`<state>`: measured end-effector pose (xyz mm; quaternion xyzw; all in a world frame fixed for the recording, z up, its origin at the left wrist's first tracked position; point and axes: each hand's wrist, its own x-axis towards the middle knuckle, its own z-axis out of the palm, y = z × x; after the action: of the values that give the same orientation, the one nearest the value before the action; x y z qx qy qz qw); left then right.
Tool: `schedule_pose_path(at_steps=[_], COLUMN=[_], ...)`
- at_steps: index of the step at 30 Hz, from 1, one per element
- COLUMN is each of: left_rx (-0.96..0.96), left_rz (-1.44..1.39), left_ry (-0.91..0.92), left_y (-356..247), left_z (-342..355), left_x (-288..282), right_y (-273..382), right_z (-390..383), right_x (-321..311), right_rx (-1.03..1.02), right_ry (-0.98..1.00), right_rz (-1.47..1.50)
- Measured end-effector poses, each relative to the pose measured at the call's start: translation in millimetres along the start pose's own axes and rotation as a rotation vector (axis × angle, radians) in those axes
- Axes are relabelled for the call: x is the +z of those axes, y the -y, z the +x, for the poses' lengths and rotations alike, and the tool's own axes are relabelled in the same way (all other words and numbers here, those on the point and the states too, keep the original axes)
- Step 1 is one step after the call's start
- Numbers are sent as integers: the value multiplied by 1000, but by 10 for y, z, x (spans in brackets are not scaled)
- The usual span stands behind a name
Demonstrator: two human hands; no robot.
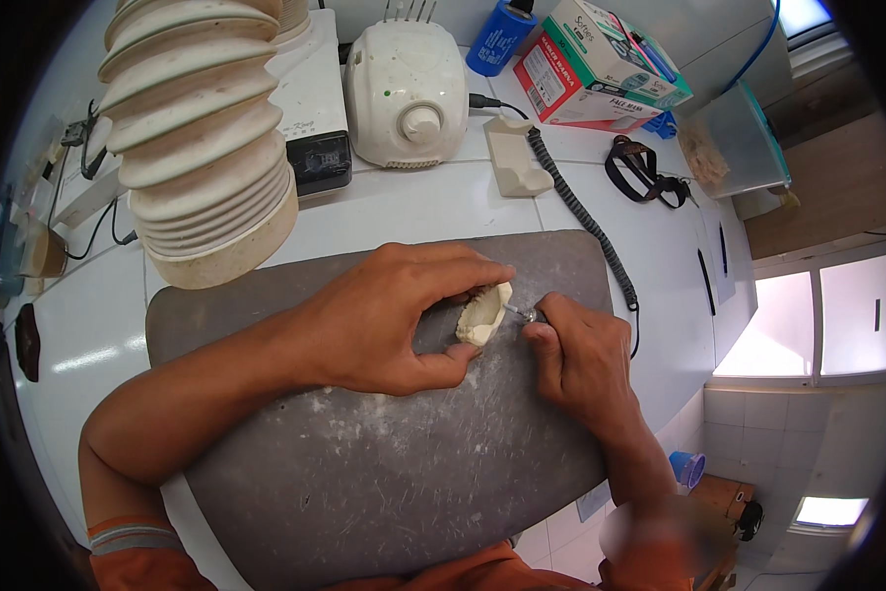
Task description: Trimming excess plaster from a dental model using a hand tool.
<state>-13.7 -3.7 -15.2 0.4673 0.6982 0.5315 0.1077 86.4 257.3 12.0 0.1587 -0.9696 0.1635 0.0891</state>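
Note:
A cream plaster dental model point(484, 313), shaped like a curved arch of teeth, is held up over the grey mat. My left hand point(389, 320) closes on it from the left, fingers along its top edge and thumb at its lower end. My right hand point(591, 360) grips a rotary handpiece point(532, 315), whose metal nose and thin bit point left at the model's right edge. Whether the bit touches the plaster I cannot tell. Most of the handpiece is hidden inside my fist. White dust and scratches mark the grey mat point(384, 483) below.
A ribbed cream suction hose point(202, 128) hangs at the upper left. Behind the mat stand a white control box with a knob point(421, 123) and a cream handpiece rest point(515, 163). A black coiled cord point(581, 212) runs down the right side. Stacked cartons point(601, 74) and a black strap point(645, 172) lie beyond.

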Motion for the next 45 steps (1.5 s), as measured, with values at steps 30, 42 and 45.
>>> schedule_pose_path(at_steps=[30, 42, 45], left_rx=[-48, 19, 23], left_rz=[-8, 64, 66], left_ry=[-8, -70, -85], left_y=[-1, 10, 21], left_z=[-4, -27, -43], left_x=[11, 16, 40], right_y=[34, -37, -45], right_z=[1, -42, -39], right_x=[-44, -11, -3], right_rx=[-5, -7, -23], right_ry=[42, -30, -35], right_rz=[-31, -15, -39])
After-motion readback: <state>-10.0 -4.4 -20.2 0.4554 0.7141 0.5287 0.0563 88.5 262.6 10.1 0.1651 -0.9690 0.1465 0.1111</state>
